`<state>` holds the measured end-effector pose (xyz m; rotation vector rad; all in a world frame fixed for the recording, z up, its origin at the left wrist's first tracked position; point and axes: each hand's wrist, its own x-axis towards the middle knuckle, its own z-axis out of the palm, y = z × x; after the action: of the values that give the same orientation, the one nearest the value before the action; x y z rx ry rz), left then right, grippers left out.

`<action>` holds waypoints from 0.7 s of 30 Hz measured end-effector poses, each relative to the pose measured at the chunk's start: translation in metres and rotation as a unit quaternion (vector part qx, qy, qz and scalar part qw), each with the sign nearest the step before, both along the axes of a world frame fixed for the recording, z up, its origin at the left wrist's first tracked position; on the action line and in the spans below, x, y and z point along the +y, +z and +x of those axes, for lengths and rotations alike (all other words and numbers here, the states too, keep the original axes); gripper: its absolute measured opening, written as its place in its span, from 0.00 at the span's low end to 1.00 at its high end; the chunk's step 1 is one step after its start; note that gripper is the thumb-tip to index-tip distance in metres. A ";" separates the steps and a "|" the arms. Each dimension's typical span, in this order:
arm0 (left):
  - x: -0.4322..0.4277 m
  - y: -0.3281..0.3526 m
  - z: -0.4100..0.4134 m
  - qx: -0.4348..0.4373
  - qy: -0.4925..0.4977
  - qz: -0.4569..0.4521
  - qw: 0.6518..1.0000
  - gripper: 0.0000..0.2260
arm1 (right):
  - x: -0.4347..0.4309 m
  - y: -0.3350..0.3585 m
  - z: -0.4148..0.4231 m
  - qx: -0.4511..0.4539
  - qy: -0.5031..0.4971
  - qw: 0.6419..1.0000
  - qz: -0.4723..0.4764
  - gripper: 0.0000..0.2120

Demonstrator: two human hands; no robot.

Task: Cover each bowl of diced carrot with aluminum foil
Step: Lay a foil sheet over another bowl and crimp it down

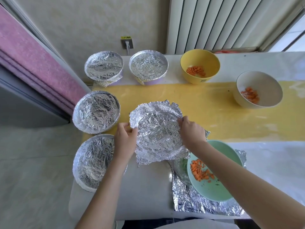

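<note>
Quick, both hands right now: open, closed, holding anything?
Left hand: pinches the left edge of the foil sheet.
Right hand: grips the right edge of the same foil sheet.

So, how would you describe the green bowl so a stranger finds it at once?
At the table's near right corner a crumpled foil sheet lies flat. The green bowl stands on it. Unlike the uncovered yellow bowl and white bowl, it rests on foil.

Left hand (125, 136) and right hand (191, 131) pinch opposite edges of foil sheet (156, 129) over centre bowl. Four foil-covered bowls at left; green bowl (214, 187) of diced carrot uncovered.
</note>
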<state>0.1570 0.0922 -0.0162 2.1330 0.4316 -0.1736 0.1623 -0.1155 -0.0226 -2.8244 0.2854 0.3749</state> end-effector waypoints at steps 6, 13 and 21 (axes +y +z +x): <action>0.004 -0.004 0.003 -0.010 -0.021 0.037 0.999 0.18 | 0.000 -0.001 0.002 -0.004 0.000 1.000 -0.006 0.19; 0.003 -0.004 0.003 -0.025 -0.006 0.019 0.999 0.20 | 0.004 -0.006 0.000 -0.006 0.011 1.000 -0.013 0.20; -0.019 0.007 -0.012 -0.250 -0.137 0.223 0.932 0.11 | 0.006 -0.006 0.001 -0.004 -0.015 1.000 0.024 0.20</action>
<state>0.1451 0.0737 -0.0093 2.5655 -0.1474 0.3428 0.1634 -0.1092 -0.0284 -2.7716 0.3131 0.3600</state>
